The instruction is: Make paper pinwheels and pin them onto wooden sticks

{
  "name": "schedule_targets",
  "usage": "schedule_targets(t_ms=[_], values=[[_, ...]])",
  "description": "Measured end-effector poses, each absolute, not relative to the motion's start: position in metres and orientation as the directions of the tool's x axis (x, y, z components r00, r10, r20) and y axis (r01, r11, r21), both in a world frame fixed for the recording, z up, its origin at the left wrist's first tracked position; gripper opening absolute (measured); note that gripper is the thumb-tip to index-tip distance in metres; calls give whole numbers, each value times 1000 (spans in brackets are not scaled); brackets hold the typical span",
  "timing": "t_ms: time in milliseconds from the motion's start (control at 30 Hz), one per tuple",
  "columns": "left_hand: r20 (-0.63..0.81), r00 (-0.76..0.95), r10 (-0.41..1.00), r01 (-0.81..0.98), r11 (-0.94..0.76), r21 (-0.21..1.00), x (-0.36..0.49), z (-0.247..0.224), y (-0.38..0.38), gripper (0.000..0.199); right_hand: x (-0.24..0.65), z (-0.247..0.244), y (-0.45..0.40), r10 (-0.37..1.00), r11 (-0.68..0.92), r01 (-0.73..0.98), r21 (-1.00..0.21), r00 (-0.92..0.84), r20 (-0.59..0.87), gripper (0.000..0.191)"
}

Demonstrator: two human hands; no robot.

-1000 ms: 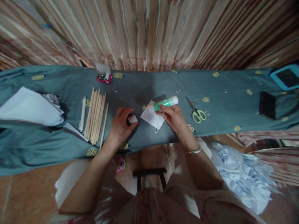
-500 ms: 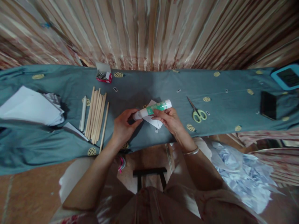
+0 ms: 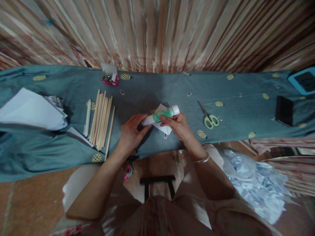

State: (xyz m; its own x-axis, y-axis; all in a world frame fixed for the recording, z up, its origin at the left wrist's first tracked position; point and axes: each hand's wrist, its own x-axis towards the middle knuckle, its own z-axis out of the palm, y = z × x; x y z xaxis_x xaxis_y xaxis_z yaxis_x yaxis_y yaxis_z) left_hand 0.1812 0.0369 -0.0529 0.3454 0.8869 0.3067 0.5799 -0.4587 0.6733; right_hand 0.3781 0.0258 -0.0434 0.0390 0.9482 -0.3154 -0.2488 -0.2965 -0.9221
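A glue stick [image 3: 159, 116] gripped two-handed over the tabletop [image 3: 152, 87].
The left hand [image 3: 134, 132] pinches its white end, the right hand [image 3: 177, 126] its green-labelled barrel, slanting above folded white paper [image 3: 166, 128]; scissors [image 3: 209, 120] lie off to the right.

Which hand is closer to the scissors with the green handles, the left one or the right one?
Right. The right hand is just left of the scissors; the left hand is farther left, at the far end of the green-and-white tube.
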Motion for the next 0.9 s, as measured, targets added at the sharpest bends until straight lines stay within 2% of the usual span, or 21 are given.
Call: schedule_targets(t_ms=[300,567,700,800,900], values=[[338,384,859,609,-511,607,177,-58,34,29,370,-43,28,946,-316,-210,-925,6,-325,45],[293,359,886,537,-453,712,182,-52,34,31,363,-43,25,959,-284,-187,-940,-39,-282,46],[276,266,923,570,-382,727,174,-50,44,27,374,-44,24,977,-207,-160,-965,7,-211,45],[285,179,942,650,-331,684,159,-52,55,22,392,-48,20,984,-125,-22,-992,124,-127,39],[307,164,937,721,-327,611,145,-56,67,23,407,-51,14,988,-28,302,-953,153,19,19]])
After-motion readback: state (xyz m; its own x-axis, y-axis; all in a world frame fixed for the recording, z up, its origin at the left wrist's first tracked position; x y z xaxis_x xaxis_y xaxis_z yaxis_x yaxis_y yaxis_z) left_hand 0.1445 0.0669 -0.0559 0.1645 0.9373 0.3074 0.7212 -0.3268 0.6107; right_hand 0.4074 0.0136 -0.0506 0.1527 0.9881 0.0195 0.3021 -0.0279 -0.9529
